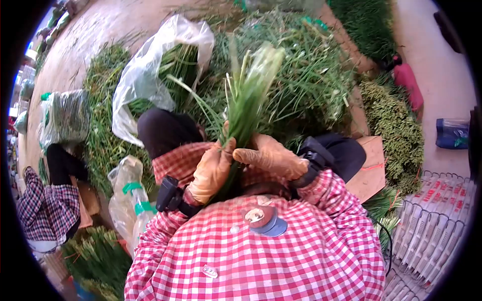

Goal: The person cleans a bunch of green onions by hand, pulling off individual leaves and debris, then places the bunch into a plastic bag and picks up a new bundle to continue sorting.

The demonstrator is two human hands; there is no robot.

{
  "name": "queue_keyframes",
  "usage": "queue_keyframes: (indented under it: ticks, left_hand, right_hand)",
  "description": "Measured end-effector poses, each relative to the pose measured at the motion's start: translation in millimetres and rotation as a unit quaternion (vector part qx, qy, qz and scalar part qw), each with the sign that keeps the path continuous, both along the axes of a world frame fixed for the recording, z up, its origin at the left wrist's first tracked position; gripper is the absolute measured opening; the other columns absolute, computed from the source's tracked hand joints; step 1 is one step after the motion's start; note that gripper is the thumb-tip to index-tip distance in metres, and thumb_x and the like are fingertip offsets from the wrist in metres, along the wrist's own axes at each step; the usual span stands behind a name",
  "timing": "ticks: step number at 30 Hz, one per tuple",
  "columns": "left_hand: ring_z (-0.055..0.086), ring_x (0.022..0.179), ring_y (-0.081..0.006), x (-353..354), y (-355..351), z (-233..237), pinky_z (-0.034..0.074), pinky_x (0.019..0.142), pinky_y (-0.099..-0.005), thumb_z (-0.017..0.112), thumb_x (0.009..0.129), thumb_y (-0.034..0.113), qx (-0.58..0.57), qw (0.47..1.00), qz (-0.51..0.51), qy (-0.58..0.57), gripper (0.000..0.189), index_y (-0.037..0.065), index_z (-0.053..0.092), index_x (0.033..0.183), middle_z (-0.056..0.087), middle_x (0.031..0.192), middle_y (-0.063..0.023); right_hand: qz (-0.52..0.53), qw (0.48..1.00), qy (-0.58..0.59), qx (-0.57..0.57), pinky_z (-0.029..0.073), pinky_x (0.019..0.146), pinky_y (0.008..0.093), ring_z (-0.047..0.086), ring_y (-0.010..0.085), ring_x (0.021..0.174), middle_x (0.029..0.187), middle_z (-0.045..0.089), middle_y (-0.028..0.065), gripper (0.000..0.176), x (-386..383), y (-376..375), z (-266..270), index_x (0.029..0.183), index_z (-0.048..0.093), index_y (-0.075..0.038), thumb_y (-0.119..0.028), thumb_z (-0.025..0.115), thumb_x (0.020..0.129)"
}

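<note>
Both hands wear tan-orange gloves. My left hand [213,169] is closed around a bunch of long, thin green chives [246,108], which stands up in front of my chest with its upper ends blurred. My right hand [271,156] is curled against the other side of the same bunch, its thumb pointing towards my left hand; its fingertips are partly hidden behind the stalks. The lower end of the bunch goes down between my wrists. Beyond my hands lies a large loose heap of the same green stalks [311,85].
A clear plastic bag [133,95] holds stalks at the left. A wrapped bundle [70,115] and rolled plastic with green tape [133,188] lie further left. A co-worker in a checked shirt [50,205] sits there. At right are a cardboard piece [369,168] and stacked white crates [432,226].
</note>
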State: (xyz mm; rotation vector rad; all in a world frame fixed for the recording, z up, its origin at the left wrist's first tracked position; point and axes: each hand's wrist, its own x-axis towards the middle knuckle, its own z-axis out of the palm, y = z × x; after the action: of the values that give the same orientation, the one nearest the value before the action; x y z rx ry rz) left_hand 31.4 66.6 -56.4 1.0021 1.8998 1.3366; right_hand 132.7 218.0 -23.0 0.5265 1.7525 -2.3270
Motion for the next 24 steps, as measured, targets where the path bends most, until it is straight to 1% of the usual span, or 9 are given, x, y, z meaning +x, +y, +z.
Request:
queue_keyframes:
  ticks: [2,3,7,11,16,19,20,22,24]
  left_hand:
    - [0.051,0.116,-0.0326,0,18,-2,0.042,0.094,-0.0327,0.043,0.097,0.021,-0.047,0.993,-0.057,0.095,0.05,-0.002,0.029,0.14,0.044,0.133,-0.0236]
    - [0.05,0.118,-0.0315,5,28,3,0.041,0.094,-0.0318,0.044,0.097,0.02,0.015,0.998,-0.047,0.04,0.051,-0.004,0.028,0.139,0.041,0.135,-0.0234]
    - [0.05,0.112,-0.0438,12,51,15,0.045,0.089,-0.0387,0.046,0.094,0.016,-0.014,0.976,-0.053,0.213,0.054,-0.005,0.025,0.139,0.036,0.135,-0.033]
    - [0.047,0.11,-0.0523,23,54,37,0.046,0.088,-0.043,0.05,0.089,0.011,-0.001,0.967,-0.107,0.232,0.055,-0.004,0.028,0.137,0.018,0.139,-0.0409]
    - [0.033,0.127,-0.0503,17,35,1,0.035,0.103,-0.0432,0.053,0.089,0.015,0.096,0.911,-0.395,0.074,0.042,0.003,0.048,0.129,0.022,0.139,-0.0391]
    - [0.027,0.132,-0.0461,3,23,4,0.032,0.105,-0.0428,0.06,0.087,0.033,0.003,0.914,-0.348,0.209,0.046,0.017,0.052,0.129,0.019,0.144,-0.0342]
    - [0.043,0.125,-0.0408,-3,19,15,0.041,0.098,-0.0418,0.063,0.085,0.034,-0.005,0.938,-0.269,0.218,0.039,0.015,0.061,0.118,0.032,0.14,-0.0299]
    - [0.063,0.099,-0.0314,-22,21,23,0.051,0.08,-0.0378,0.068,0.082,0.03,-0.153,0.888,-0.249,0.355,0.027,0.011,0.068,0.1,0.057,0.119,-0.0238]
    - [0.067,0.071,-0.0241,-26,20,42,0.053,0.064,-0.0319,0.072,0.078,0.017,-0.05,0.963,-0.09,0.25,0.014,0.007,0.068,0.087,0.068,0.093,-0.0139]
  right_hand:
    - [-0.075,0.997,0.021,0.03,0.044,0.087,0.0308,0.055,0.0164,0.099,0.109,0.06,0.008,0.068,-7,5,-4,0.124,0.051,-0.002,-0.045,0.074,0.076]
    - [-0.122,0.991,0.042,0.043,0.045,0.084,0.0292,0.056,0.0149,0.095,0.106,0.061,0.0058,0.063,-11,6,1,0.12,0.054,-0.002,-0.041,0.075,0.076]
    - [-0.247,0.954,0.092,-0.14,0.049,0.078,0.0277,0.06,0.0141,0.084,0.098,0.064,0.0036,0.035,-25,21,-24,0.107,0.062,-0.003,-0.021,0.074,0.079]
    - [-0.247,0.953,0.01,-0.172,0.051,0.081,0.0311,0.062,0.0187,0.089,0.102,0.065,0.0081,0.034,-32,61,-14,0.112,0.059,-0.003,-0.012,0.068,0.081]
    - [-0.215,0.975,-0.034,-0.055,0.055,0.069,0.0296,0.063,0.0167,0.071,0.092,0.065,0.0082,0.032,-17,157,38,0.108,0.06,0.003,-0.013,0.067,0.081]
    - [-0.137,0.978,-0.131,0.089,0.053,0.06,0.0263,0.062,0.014,0.065,0.086,0.065,0.0091,0.032,12,180,92,0.105,0.06,0.004,-0.016,0.067,0.081]
    - [-0.098,0.971,-0.172,0.137,0.053,0.058,0.0258,0.061,0.0136,0.064,0.085,0.065,0.0092,0.032,19,176,109,0.104,0.06,0.004,-0.017,0.067,0.081]
    - [-0.095,0.971,-0.145,0.162,0.051,0.054,0.0246,0.06,0.0133,0.061,0.083,0.065,0.0091,0.031,32,148,125,0.102,0.06,0.001,-0.019,0.068,0.08]
    - [-0.091,0.978,-0.124,0.138,0.05,0.055,0.0253,0.061,0.0132,0.062,0.081,0.066,0.0086,0.03,49,126,122,0.103,0.061,-0.001,-0.014,0.069,0.077]
